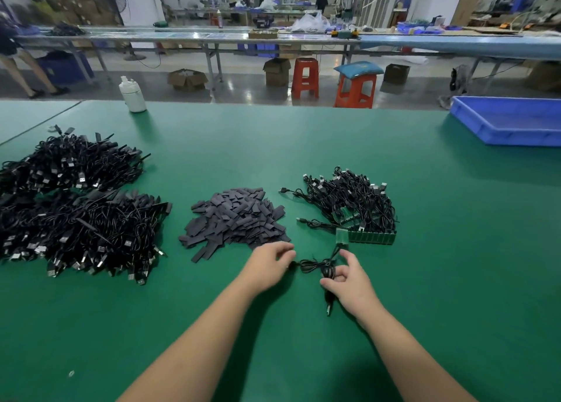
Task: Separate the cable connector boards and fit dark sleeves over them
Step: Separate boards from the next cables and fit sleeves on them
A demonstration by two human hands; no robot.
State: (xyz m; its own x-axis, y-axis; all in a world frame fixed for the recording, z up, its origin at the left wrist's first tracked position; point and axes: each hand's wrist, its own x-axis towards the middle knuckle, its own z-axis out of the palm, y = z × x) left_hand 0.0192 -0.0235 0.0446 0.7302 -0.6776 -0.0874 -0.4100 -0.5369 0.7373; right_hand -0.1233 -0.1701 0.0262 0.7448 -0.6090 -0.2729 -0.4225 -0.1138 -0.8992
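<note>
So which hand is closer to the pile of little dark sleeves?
The left hand. It sits right at the near edge of the sleeve pile, while the right hand is off to the pile's right, pinching a cable.

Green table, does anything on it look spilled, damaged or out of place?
Nothing stands out. The dark sleeves lie in a loose heap, the cable piles are tangled but contained, and the blue tray overhangs no edge that I can see.
</note>
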